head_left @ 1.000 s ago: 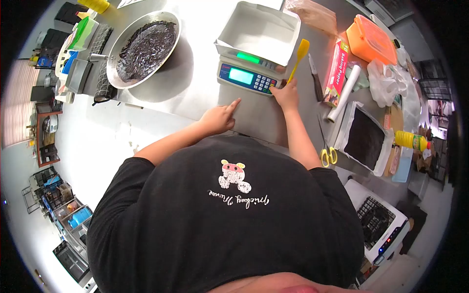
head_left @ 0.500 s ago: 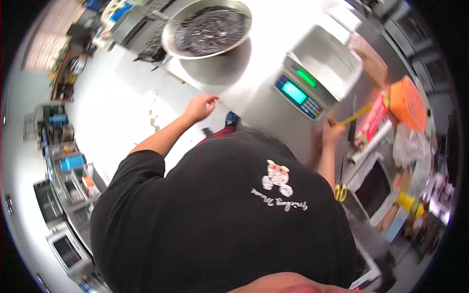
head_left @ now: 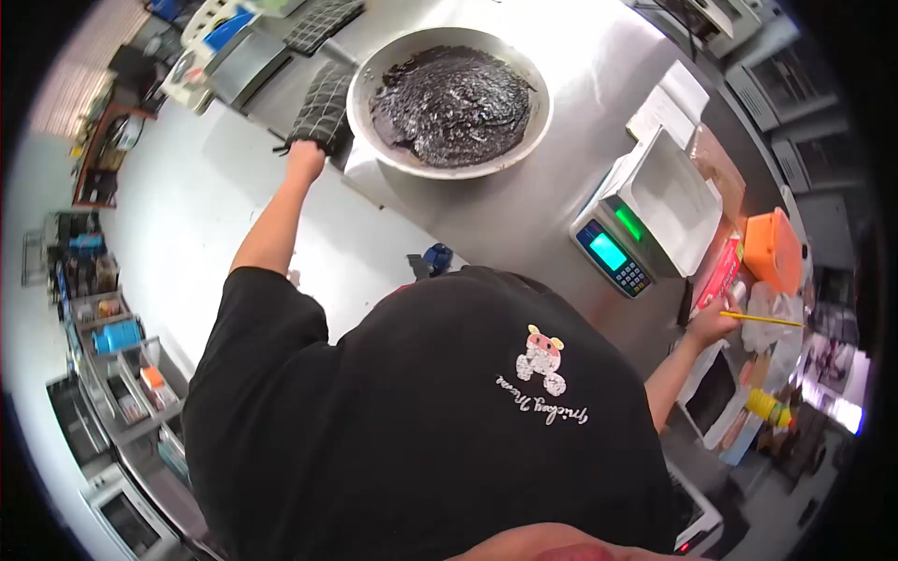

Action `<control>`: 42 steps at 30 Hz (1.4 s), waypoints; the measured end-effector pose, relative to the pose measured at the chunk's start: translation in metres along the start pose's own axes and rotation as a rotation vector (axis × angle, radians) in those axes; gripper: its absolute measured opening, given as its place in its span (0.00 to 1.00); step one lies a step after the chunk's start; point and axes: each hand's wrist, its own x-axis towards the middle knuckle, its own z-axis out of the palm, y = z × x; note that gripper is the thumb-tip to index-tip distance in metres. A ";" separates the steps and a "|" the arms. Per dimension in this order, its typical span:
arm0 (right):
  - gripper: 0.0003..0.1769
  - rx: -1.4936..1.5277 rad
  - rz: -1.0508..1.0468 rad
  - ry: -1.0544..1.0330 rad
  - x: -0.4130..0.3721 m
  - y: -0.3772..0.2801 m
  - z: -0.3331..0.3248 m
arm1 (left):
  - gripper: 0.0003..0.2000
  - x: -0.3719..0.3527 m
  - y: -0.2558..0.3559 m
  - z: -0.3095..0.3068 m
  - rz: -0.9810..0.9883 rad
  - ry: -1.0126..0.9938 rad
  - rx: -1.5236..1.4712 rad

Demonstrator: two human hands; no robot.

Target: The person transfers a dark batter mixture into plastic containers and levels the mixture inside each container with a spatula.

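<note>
My left hand (head_left: 307, 161) is at the cuff of a dark checked oven mitt (head_left: 323, 105), closed on its edge, with the fingertips hidden. The mitt lies just left of a wide metal pan (head_left: 543, 103) that contains a dark, glossy, thick mass (head_left: 454, 105). A pan handle (head_left: 339, 53) sticks out at the upper left, between this mitt and a second checked mitt (head_left: 323, 23). My right hand (head_left: 713, 323) is closed around a thin yellow pencil (head_left: 765, 319) that points right. It is beside a red box (head_left: 722, 276), near a lit digital scale (head_left: 613, 257).
An open notebook (head_left: 669, 103) lies behind the scale on the steel table (head_left: 486, 210). An orange container (head_left: 774, 251), a plastic bag (head_left: 772, 313) and a yellow bottle (head_left: 769, 408) crowd the right side. Grey metal equipment (head_left: 245, 65) stands left of the mitts.
My left hand has gone from the table's edge up and left to the oven mitt. My right hand has moved right and down with the pencil. The view has shifted.
</note>
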 end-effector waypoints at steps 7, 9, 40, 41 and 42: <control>0.10 0.468 0.018 0.045 -0.013 -0.121 0.023 | 0.21 0.072 0.016 -0.004 0.573 0.179 0.148; 0.10 0.436 0.007 -0.072 -0.021 -0.141 0.026 | 0.21 0.094 0.022 -0.019 0.576 0.178 0.124; 0.14 0.214 -0.160 -0.677 -0.072 -0.308 0.205 | 0.21 0.113 -0.074 -0.275 -0.731 -0.049 3.489; 0.14 0.135 -0.221 -0.647 -0.071 -0.298 0.212 | 0.22 0.117 -0.067 -0.259 -0.713 0.105 3.419; 0.15 0.112 -0.179 -0.683 -0.070 -0.292 0.220 | 0.27 0.120 -0.059 -0.229 -0.600 -0.138 3.560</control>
